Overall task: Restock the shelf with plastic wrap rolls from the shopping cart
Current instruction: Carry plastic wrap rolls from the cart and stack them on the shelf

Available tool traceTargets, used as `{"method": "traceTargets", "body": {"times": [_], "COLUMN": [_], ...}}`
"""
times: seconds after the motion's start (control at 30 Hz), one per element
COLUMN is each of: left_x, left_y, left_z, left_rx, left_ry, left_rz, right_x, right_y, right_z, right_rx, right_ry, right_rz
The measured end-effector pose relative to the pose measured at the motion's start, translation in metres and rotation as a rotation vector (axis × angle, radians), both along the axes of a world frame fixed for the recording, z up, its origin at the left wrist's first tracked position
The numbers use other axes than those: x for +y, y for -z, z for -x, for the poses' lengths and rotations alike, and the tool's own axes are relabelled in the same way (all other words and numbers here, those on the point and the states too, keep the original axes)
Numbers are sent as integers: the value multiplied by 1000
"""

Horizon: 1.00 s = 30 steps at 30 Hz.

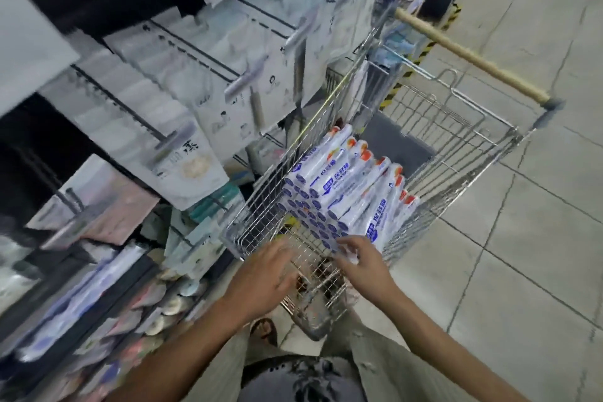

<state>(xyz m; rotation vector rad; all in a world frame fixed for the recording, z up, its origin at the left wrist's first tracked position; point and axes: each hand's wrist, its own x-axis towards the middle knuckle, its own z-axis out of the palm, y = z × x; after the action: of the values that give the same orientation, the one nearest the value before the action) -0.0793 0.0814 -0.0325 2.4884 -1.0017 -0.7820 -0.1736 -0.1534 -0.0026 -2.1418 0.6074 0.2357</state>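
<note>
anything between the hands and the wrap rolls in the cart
Nothing visible: the right hand is at the near ends of the rolls, and the left hand hovers over the cart just beside them.

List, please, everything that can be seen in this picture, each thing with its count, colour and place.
cart: one, silver wire, centre
handle: one, tan, at the cart's far end
rolls: too many to count, white and blue with orange ends, stacked in the cart
hanging packs: many, mostly white, on hooks at left
floor: grey tiles, at right
sandal: one, brown, below the cart's near end
left hand: one, fingers spread, over the cart's near end
right hand: one, at the rolls' near ends; grip too blurred to tell
</note>
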Motion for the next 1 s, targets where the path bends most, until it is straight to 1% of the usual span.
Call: {"method": "traceTargets", "body": {"times": [0.1, 0.17, 0.23, 0.3, 0.37, 0.43, 0.53, 0.63, 0.73, 0.8, 0.9, 0.97, 1.0], "left_x": [-20, -35, -46, -57, -69, -79, -88, -93, -101, -106, -115, -121, -125], "left_y": [4, 4, 7, 8, 2, -4, -2, 7, 7, 7, 4, 2, 0], "left_z": [-19, -26, -29, -31, -32, -31, -26, -23, -26, -29, -40, -49, -53], "left_rx": [9, 41, 85, 87, 81, 88, 111, 134, 177, 208, 243, 259, 265], "left_ry": [-140, -259, -361, -446, -516, -592, -681, -739, -787, -824, -862, -891, -915], "left_rz": [-30, -61, -79, -80, -79, -63, -45, -49, -43, -32, 21, 71, 101], "right_x": [-39, -65, -86, -100, -108, -110, -113, -122, -133, -137, -134, -123, -116], "right_y": [18, 36, 55, 76, 95, 111, 129, 142, 149, 143, 114, 78, 57], "right_z": [-58, -96, -134, -171, -205, -232, -256, -264, -266, -269, -274, -277, -276], "right_rx": [62, 108, 146, 159, 145, 116, 135, 200, 111, 35, -167, -306, -347], "right_ry": [-99, -204, -354, -556, -744, -887, -1073, -1177, -1228, -1250, -1215, -1175, -1136], "right_rz": [-37, 10, 70, 160, 311, 453, 562, 639, 672, 616, 369, 220, 142]}}
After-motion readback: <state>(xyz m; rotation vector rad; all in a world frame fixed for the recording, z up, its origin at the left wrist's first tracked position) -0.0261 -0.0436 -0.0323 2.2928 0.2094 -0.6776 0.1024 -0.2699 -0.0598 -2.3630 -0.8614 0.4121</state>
